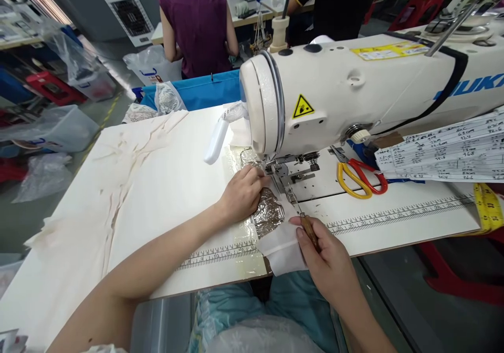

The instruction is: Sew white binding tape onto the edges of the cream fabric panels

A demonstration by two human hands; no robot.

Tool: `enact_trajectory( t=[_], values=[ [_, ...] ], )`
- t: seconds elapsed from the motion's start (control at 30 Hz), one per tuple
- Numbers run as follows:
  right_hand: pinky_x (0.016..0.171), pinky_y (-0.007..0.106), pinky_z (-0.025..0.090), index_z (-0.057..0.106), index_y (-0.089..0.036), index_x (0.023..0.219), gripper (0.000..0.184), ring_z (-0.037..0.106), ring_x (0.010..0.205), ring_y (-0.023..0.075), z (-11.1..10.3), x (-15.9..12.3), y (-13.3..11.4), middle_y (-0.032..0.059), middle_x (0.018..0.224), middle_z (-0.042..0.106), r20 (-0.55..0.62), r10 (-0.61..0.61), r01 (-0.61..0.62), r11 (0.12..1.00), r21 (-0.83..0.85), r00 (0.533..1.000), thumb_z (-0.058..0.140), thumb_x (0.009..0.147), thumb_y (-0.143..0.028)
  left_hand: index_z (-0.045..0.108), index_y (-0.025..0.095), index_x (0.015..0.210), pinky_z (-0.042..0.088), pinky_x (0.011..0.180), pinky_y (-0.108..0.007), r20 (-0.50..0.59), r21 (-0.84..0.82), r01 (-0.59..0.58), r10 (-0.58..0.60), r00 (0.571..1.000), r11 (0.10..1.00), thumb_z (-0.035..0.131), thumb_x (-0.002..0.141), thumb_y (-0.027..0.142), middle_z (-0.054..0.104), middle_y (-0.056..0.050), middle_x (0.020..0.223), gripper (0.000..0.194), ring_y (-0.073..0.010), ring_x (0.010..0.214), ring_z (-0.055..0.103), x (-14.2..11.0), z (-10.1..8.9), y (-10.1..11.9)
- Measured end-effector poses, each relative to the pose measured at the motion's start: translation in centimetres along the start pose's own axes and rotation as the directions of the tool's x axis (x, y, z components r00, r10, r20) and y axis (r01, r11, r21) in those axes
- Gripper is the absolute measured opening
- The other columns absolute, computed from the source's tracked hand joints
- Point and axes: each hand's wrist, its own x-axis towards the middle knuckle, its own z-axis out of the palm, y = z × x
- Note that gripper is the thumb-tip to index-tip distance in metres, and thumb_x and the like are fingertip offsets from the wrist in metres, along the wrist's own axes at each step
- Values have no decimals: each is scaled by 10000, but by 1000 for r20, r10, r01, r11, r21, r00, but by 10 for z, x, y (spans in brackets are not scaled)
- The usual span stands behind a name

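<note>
Lying on the table [157, 206], the pale cloth [284, 245] extends from the needle area of the sewing machine [338, 96] toward the near edge. Status, as judged: work under way, not complete. One part of the cloth is at the needle area; a loose part remains on the person's side. No finished seam can be made out, so the share done cannot be fixed.

Left hand [243, 193]: fingers bent and close together, pressing on the work beside the needle; whether they also pinch it cannot be told. Right hand [328, 256]: thumb and fingers pinch the wooden handle of a pointed tool [310, 232], directed at the metal parts. Scissors [356, 177] lie apart, unused.

Hidden or unclear: needle tip and stitch line, left fingertips, cloth beneath the left hand, exact contact of the tool tip
</note>
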Motion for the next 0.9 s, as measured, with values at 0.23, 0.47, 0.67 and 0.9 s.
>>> enact_trajectory(
  t=[0.23,0.47,0.67,0.9],
  values=[
    [556,261,498,641,-188,1026,347,649,652,183,2,10,-5,53,824,732,37,-28,28,1000,-6,999,429,931,-447,591,146,1107,544,813,-389,46,-69,-77,80,996,995,387,941,87,630,-105,1070,269,-226,976,570,-1,2,-3],
    [637,291,531,637,-189,1035,369,700,777,224,7,23,-7,65,829,736,47,-14,15,1000,-23,999,423,907,-461,571,94,1140,552,782,-393,5,27,-12,12,1000,1000,407,907,64,609,-142,1085,286,-247,975,556,0,0,0],
    [677,311,541,633,-198,1058,373,709,857,244,7,27,-8,71,884,742,67,7,-5,1000,-26,998,424,905,-467,580,120,1093,548,749,-375,1,-33,-77,78,997,996,428,874,75,624,-117,1044,270,-233,949,555,-3,-1,4],
    [650,293,531,636,-194,1044,363,703,807,229,8,28,-9,65,852,735,37,-2,3,1000,-31,999,437,900,-461,608,65,1128,527,722,-383,102,107,-68,57,993,992,416,917,127,621,-152,1082,292,-263,966,574,-1,-1,6]
  ],
)
